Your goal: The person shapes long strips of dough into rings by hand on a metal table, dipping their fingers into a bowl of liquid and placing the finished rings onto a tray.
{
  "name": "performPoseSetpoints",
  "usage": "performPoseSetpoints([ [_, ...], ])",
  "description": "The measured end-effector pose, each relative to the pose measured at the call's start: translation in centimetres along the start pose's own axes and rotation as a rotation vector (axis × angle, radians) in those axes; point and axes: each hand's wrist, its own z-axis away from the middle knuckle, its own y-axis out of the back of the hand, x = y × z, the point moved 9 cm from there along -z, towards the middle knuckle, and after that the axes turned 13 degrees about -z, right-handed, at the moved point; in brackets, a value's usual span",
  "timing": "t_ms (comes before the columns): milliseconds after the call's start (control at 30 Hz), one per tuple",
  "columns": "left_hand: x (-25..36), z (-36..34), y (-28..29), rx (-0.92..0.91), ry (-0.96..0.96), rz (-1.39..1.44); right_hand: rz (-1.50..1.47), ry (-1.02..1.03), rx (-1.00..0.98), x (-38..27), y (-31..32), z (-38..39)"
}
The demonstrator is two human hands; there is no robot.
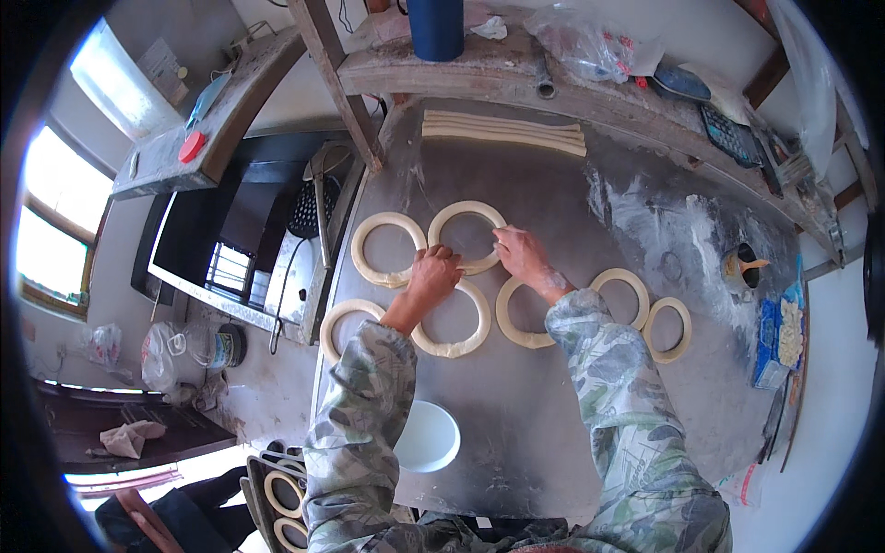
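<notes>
Several pale dough rings lie on the grey work table (pixel 553 415). My left hand (pixel 431 281) is closed at the lower edge of the upper middle dough ring (pixel 466 206), its fingers curled down and partly hiding the dough. On the same ring's right side, my right hand (pixel 524 255) pinches the dough between thumb and fingers. Beside it sits the upper left dough ring (pixel 365 230). Below my hands are a lower middle dough ring (pixel 481 336) and a lower left dough ring (pixel 330 332), both partly covered by my left arm.
Long dough strips (pixel 502 132) lie at the table's back. A white bowl (pixel 429 438) stands near the front edge. To the right are scattered flour (pixel 705 244), a metal can (pixel 740 267) and a blue box (pixel 767 346). A wooden shelf (pixel 498 78) runs behind.
</notes>
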Motion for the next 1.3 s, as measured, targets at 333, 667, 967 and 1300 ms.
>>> performPoseSetpoints([
  [333,-6.3,-7.7,4.0,0.150,0.210,0.051,0.268,-0.190,0.125,12.6,9.7,1.4],
  [667,-10.9,-23.4,2.6,0.255,0.165,-0.102,0.408,-0.168,0.087,15.4,8.0,1.1],
  [967,-10.5,-33.5,-1.8,-0.057,0.023,-0.018,0.476,-0.216,-0.022,15.7,7.9,0.2],
  [1300,-9.3,-33.3,-1.5,-0.049,-0.014,-0.073,0.472,-0.142,-0.025,16.1,7.9,-0.5],
])
